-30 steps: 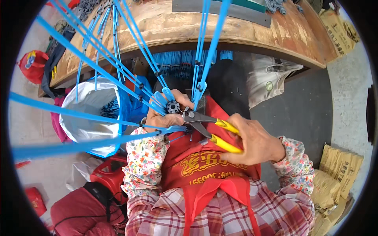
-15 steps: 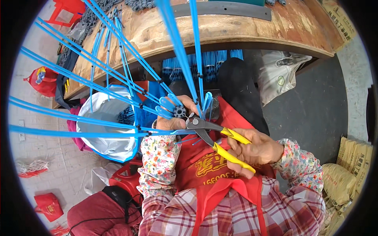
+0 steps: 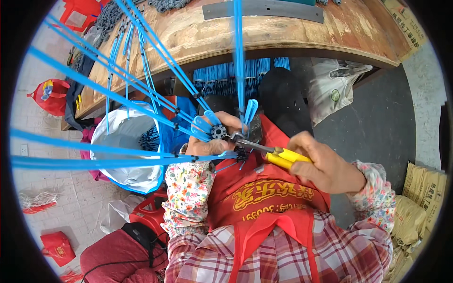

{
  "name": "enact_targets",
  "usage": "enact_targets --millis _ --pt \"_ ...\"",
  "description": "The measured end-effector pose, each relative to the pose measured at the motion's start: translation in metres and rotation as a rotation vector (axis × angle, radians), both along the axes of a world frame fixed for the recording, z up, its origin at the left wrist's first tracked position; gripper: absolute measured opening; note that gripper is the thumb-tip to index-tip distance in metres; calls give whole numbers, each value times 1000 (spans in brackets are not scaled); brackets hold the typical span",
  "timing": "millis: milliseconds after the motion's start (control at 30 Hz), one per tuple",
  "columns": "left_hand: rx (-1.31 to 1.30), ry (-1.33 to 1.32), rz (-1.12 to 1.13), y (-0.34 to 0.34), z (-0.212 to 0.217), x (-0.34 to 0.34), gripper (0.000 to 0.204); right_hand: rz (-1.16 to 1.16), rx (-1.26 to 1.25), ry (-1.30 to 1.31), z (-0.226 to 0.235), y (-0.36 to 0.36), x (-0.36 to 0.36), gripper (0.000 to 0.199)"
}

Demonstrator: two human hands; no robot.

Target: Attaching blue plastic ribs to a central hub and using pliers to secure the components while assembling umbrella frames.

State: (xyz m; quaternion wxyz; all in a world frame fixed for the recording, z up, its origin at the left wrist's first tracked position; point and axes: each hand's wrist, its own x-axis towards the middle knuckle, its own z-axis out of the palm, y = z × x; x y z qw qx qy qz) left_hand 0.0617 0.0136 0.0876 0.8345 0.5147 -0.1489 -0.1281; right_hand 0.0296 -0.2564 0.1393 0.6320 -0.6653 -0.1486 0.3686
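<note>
My left hand (image 3: 207,146) is closed round the middle of what looks like an umbrella frame, next to its black notched hub (image 3: 218,131). Long blue ribs (image 3: 104,104) fan out from there to the left and up, in pairs with small black joints. In my right hand (image 3: 321,162) are pliers (image 3: 283,157) with yellow handles, turned edge-on with the handles lying close together. Their metal jaws touch or nearly touch the hub's right side; what they grip is too small to make out. A small black part (image 3: 241,153) with blue ends shows just below the jaws.
A wooden workbench (image 3: 330,37) curves across the top, bearing a metal strip (image 3: 264,12) and grey parts. Bundles of blue ribs (image 3: 231,78) hang beneath it. A white-lined bag (image 3: 101,146) stands at left, a white plastic bag (image 3: 332,89) at right. A red apron (image 3: 226,221) covers my lap.
The pliers have rolled edge-on and their spread handles have come together. My right hand has shifted right and up with them. The blue ribs have swung slightly, while my left hand keeps its hold.
</note>
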Motion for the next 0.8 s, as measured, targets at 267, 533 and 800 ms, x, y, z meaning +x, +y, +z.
enact_targets --millis 267,533,800 --pt "189 19 -27 -5 6 4 54 -36 -472 -871 0 2 -4 42" --pt "-13 -40 10 -8 -9 3 48 169 254 128 -20 8 -3 32" --pt "71 -34 -59 7 -2 2 54 140 214 324 -14 1 3 36"
